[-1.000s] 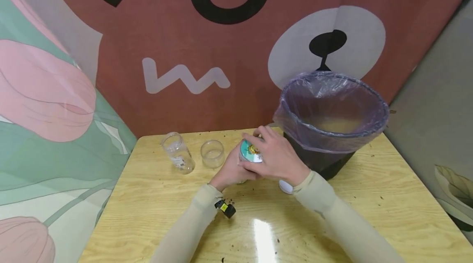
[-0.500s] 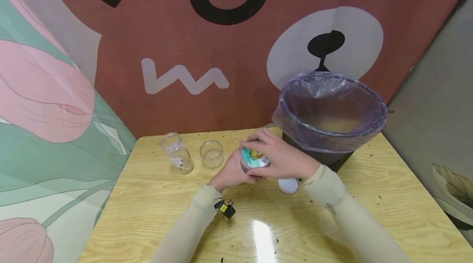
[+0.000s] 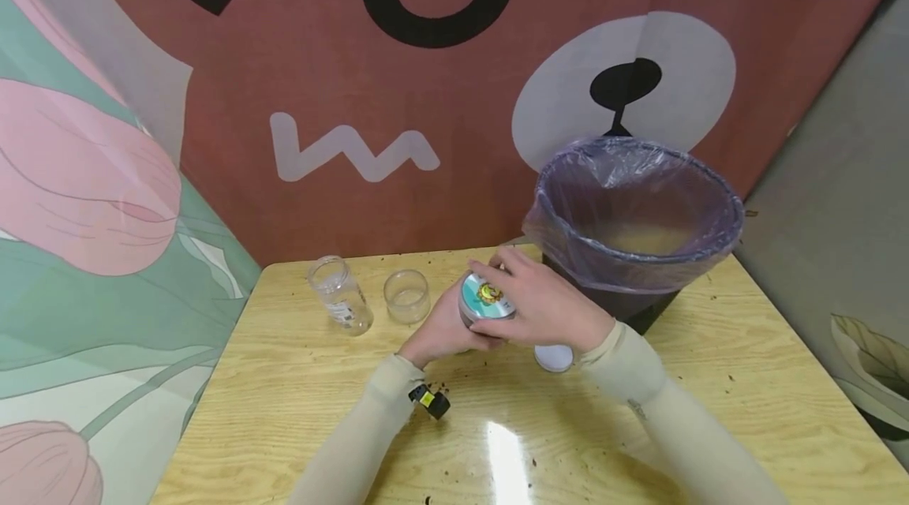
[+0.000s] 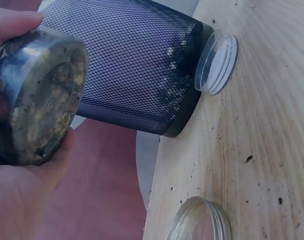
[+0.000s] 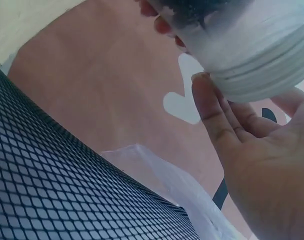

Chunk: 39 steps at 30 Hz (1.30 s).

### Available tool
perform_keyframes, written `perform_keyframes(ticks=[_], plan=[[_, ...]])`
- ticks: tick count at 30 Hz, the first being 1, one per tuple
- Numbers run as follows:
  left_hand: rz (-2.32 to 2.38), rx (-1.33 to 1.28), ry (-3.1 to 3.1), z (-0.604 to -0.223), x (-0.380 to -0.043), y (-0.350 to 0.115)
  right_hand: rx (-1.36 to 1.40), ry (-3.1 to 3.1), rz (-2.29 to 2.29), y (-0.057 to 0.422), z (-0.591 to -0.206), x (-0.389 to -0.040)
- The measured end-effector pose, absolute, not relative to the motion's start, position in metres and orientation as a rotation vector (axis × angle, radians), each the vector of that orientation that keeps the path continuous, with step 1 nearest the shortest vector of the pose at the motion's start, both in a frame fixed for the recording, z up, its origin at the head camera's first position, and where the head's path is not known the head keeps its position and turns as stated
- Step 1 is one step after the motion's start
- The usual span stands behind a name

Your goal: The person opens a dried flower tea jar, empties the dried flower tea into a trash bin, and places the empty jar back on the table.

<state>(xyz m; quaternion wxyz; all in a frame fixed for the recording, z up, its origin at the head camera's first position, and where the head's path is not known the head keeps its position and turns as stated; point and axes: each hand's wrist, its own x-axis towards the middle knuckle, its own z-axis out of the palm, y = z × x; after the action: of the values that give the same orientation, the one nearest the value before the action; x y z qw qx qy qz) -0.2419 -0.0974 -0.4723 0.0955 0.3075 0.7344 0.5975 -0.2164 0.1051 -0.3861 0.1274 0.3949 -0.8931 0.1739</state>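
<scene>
Over the middle of the table, my left hand [image 3: 449, 327] grips a clear jar [image 4: 49, 100] by its side. Dark and pale bits show through the jar's base in the left wrist view. On top is a lid [image 3: 483, 298] with a teal and white face and a yellow flower picture. My right hand [image 3: 543, 300] curls over this lid, thumb on the near rim and fingers on the far rim. In the right wrist view, the ridged lid [image 5: 267, 72] sits on the jar, with the fingers against its edge. The hands hide most of the jar's body in the head view.
A black mesh bin [image 4: 137, 60] with a purple bag [image 3: 568, 260] stands at the back right. A white-faced round lid [image 3: 554, 358] lies before it. Left of my hands are a tall clear jar [image 3: 342, 300] and a short clear container [image 3: 408, 298]. Dark crumbs dot the wooden table [image 3: 319, 410].
My right wrist has swung outward to the right, uncovering more of the white-faced lid. The hand still grips the jar's lid. My left hand has barely moved.
</scene>
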Motion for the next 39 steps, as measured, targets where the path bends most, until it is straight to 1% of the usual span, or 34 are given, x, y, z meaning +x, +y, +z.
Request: perform_keyframes(ticks=[12,20,23,29,32,35,39], plan=[[1.76,0.944,2.127,-0.471,-0.242,-0.1,1.366,-2.597,0.701,0.117,-0.379,-0.221],[1.783,0.974,2.104,-0.472,-0.243,-0.098,1.114,-2.629,0.477,0.109,-0.384,-0.213],[1.787,0.962,2.102,-0.473,-0.242,-0.097,1.137,-2.606,0.462,0.108,-0.386,-0.212],[1.767,0.967,2.098,-0.472,-0.242,-0.097,1.323,-2.607,0.625,0.116,-0.382,-0.218],[1.756,0.974,2.09,-0.471,-0.242,-0.096,1.365,-2.621,0.673,0.12,-0.38,-0.219],[1.754,0.984,2.088,-0.471,-0.242,-0.096,1.326,-2.631,0.662,0.121,-0.381,-0.218],[1.773,0.983,2.097,-0.471,-0.242,-0.095,1.156,-2.65,0.537,0.118,-0.383,-0.212]])
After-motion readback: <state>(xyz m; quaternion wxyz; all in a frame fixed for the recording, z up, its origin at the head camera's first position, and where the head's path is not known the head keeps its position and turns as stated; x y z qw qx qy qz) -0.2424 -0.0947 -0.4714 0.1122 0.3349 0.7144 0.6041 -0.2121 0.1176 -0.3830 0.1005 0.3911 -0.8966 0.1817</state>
